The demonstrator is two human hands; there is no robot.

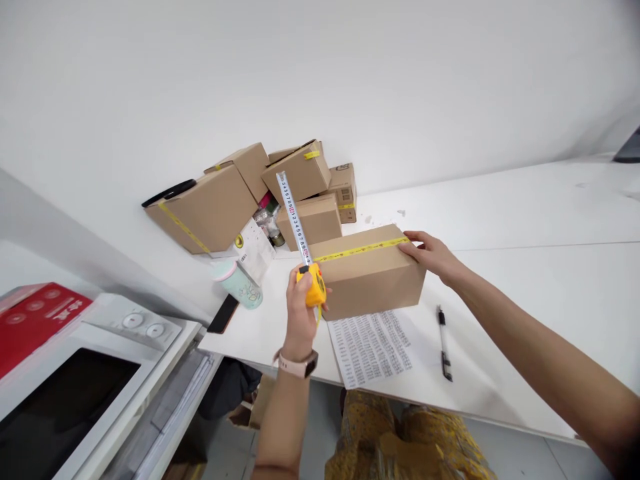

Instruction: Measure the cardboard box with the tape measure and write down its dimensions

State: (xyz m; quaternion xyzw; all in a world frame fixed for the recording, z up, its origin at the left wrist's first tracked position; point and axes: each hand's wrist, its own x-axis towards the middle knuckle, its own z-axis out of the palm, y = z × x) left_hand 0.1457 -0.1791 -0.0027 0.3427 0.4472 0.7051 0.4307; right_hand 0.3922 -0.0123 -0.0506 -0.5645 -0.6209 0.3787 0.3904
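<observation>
My left hand [300, 307] is closed around a yellow tape measure [315, 285]. Its silver blade [294, 217] sticks out, pointing up and away past the left end of a cardboard box [373, 285]. That box rests on the white table, with a strip of yellow printed tape along its top. At the box's right end, my right hand [427, 253] grips the top corner between thumb and fingers. Partly under the box's near side lies a printed sheet [373, 350] covered in rows of text. A black-and-clear pen [443, 343] lies right of the sheet.
Several cardboard boxes [210, 207] are piled against the wall at the back left. Before them stand a mint cup [243, 285], a dark phone-like slab [223, 313] and a paper bag or sheet [256, 252]. A white microwave [70, 393] occupies the lower left.
</observation>
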